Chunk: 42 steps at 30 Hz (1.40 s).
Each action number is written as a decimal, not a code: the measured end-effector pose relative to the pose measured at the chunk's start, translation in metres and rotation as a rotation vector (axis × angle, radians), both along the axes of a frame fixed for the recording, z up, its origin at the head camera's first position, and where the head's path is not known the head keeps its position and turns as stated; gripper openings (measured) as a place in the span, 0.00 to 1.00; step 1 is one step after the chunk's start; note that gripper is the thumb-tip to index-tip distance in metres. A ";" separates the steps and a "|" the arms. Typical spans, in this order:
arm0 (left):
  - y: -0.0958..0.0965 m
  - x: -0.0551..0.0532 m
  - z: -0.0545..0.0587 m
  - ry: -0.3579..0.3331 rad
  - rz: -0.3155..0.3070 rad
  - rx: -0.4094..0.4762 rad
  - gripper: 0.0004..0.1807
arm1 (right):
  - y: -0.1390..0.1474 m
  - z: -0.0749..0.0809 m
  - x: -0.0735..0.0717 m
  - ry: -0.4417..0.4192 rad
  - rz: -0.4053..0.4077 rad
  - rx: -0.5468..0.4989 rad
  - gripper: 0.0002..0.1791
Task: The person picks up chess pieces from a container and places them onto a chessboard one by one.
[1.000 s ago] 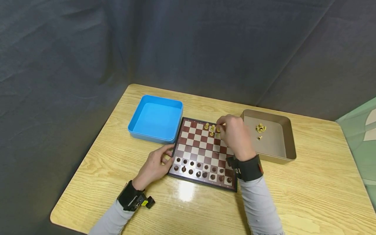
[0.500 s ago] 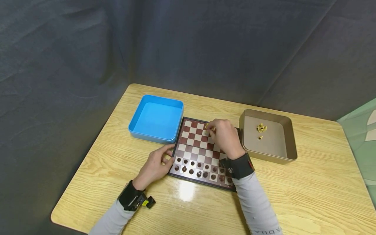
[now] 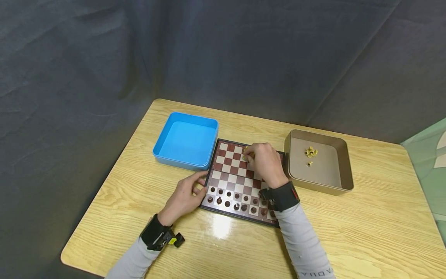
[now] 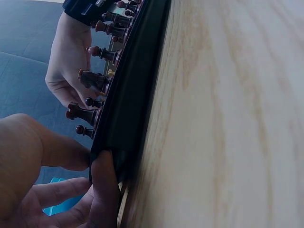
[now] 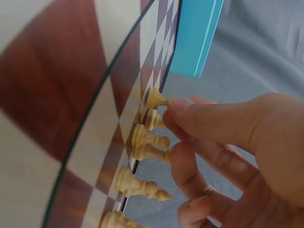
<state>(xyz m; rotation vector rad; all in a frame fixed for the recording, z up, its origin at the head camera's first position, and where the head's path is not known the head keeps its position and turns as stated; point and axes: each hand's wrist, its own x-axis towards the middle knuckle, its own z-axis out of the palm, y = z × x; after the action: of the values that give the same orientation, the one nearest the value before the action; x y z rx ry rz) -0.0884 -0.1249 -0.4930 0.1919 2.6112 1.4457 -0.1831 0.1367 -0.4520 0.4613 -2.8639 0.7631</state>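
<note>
My left hand grips the left edge of the chessboard; in the left wrist view, thumb and fingers meet at its dark rim. Over the far rows, my right hand pinches the head of a pale pawn between thumb and forefinger, its base at the board's surface. Several other pale pieces stand beside it, including a taller pointed piece. Two rows of dark chess pieces line the near side, with a dark rook close to my left fingers. My right hand hides part of the far rows in the head view.
A blue tray stands at the board's far left. To the right is a brown tray holding a small cluster of pale pieces and one lying apart. The wooden table ends at a dark curtain.
My right hand has moved left along the far rows with its pale pawn, then stayed nearly in place over the last half second. The left hand keeps its hold on the board.
</note>
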 end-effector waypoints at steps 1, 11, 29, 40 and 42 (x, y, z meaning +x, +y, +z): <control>0.000 0.000 0.000 -0.001 -0.001 0.001 0.31 | 0.000 0.000 0.000 -0.002 0.000 0.001 0.05; 0.000 0.001 0.001 -0.004 -0.001 -0.006 0.31 | 0.000 -0.001 0.000 -0.007 -0.004 -0.003 0.05; 0.000 0.001 0.001 -0.010 0.006 -0.004 0.31 | 0.021 0.018 0.000 -0.014 -0.054 -0.063 0.06; 0.000 0.000 0.002 -0.002 0.002 -0.006 0.31 | 0.067 0.027 -0.005 0.062 -0.141 -0.134 0.06; 0.000 0.000 0.002 -0.005 0.003 -0.005 0.31 | 0.074 0.027 -0.005 0.080 -0.153 -0.141 0.06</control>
<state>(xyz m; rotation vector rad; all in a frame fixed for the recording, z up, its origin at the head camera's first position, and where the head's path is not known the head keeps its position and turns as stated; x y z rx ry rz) -0.0879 -0.1247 -0.4908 0.1836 2.6124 1.4388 -0.1879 0.2104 -0.4251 0.2458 -2.7103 0.8893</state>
